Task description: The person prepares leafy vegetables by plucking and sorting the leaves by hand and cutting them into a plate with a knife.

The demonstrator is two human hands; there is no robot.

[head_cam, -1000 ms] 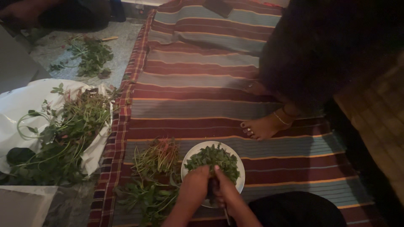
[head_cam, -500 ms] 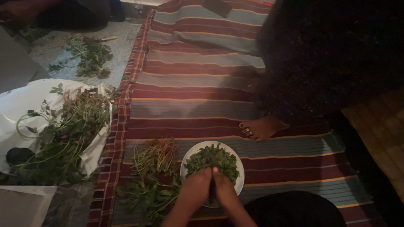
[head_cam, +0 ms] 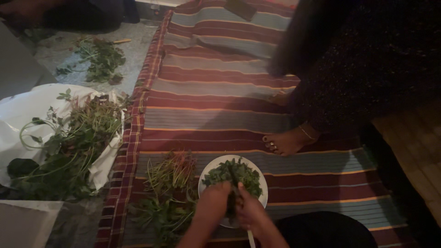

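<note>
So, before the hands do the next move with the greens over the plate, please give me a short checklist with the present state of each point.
1. Left hand and right hand over the white plate: ok.
2. Greens lie inside the plate: ok.
3. Whether the hands grip stems or a tool: cannot tell, too dark.
4. Stem pile lies beside the plate, within easy reach: ok.
5. Another person's foot stands close to the plate rim: not ok.
6. Striped mat lies flat under the plate: ok.
</note>
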